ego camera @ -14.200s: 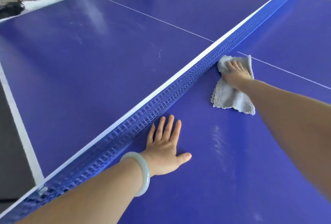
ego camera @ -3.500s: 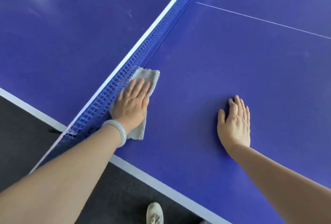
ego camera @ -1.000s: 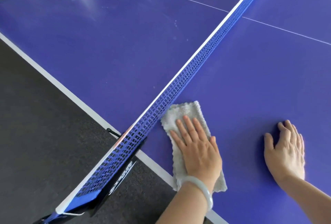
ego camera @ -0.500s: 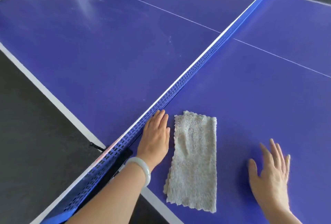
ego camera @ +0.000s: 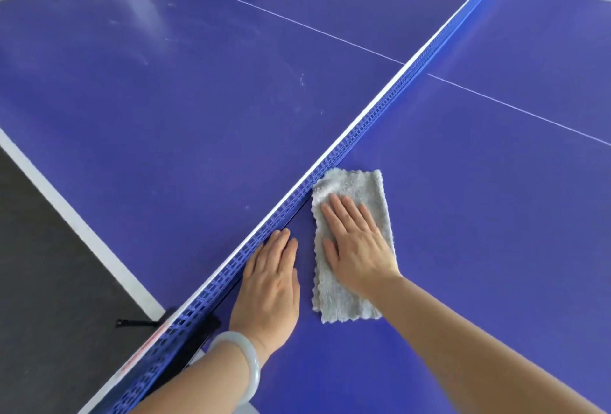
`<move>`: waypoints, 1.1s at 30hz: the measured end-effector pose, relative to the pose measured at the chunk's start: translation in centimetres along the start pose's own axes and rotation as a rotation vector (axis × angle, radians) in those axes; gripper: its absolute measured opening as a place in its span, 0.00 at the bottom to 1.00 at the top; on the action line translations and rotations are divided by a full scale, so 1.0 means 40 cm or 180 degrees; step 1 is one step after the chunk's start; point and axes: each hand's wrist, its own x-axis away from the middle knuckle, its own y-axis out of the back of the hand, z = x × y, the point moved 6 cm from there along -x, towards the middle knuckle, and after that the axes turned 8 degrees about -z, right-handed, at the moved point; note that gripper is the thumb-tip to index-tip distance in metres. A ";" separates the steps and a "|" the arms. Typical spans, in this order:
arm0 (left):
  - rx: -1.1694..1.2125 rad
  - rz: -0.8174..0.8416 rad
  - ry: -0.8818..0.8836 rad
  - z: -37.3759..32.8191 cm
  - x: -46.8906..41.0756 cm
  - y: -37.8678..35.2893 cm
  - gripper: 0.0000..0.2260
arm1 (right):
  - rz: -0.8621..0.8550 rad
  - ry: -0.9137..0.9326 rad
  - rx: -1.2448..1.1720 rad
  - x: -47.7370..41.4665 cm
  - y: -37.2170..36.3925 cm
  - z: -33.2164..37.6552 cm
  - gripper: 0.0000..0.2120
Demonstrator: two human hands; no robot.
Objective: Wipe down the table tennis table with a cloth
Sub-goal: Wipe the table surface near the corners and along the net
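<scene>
Dark grey floor (ego camera: 49, 281) flanks the near-left edge of the blue table tennis table (ego camera: 479, 231), seen from the head camera. A blue mesh net with a white top band (ego camera: 363, 131) crosses it from near left to far right.

One pale grey fluffy rectangular cloth (ego camera: 365, 187) lies on the right half. Its long axis runs near to far, almost parallel to the net, and its far-left corner touches the net's foot. The right hand (ego camera: 358, 248) lies flat on the cloth's middle with its fingers straight and together, pressing rather than gripping. So the cloth sits directly under that palm, with more cloth showing beyond the fingertips than behind the wrist.

The left hand (ego camera: 271, 281) wears one pale jade-coloured bangle (ego camera: 246, 359). It rests flat on bare table between net and cloth, just beside the cloth's left edge and holding nothing.

My judgement is that the next stroke runs far along the net, led by the right hand.

Counted, there are two hands, one cloth, one net, one bangle and two table halves.
</scene>
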 end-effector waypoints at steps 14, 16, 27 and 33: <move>-0.0104 0.0113 -0.0012 0.003 -0.002 0.000 0.25 | -0.0374 -0.2402 0.0197 -0.133 0.042 -0.319 0.33; -0.0148 0.0122 -0.0034 -0.001 -0.002 0.002 0.23 | -0.0382 -0.1754 0.0075 -0.100 0.005 -0.156 0.33; -0.0050 -0.0032 -0.0046 0.001 -0.001 -0.002 0.22 | -0.0474 -0.3179 0.0176 0.217 0.140 -0.517 0.37; 0.0036 -0.0076 -0.0057 -0.009 -0.006 0.008 0.21 | -0.0610 -0.2165 -0.0045 0.208 0.021 -0.017 0.34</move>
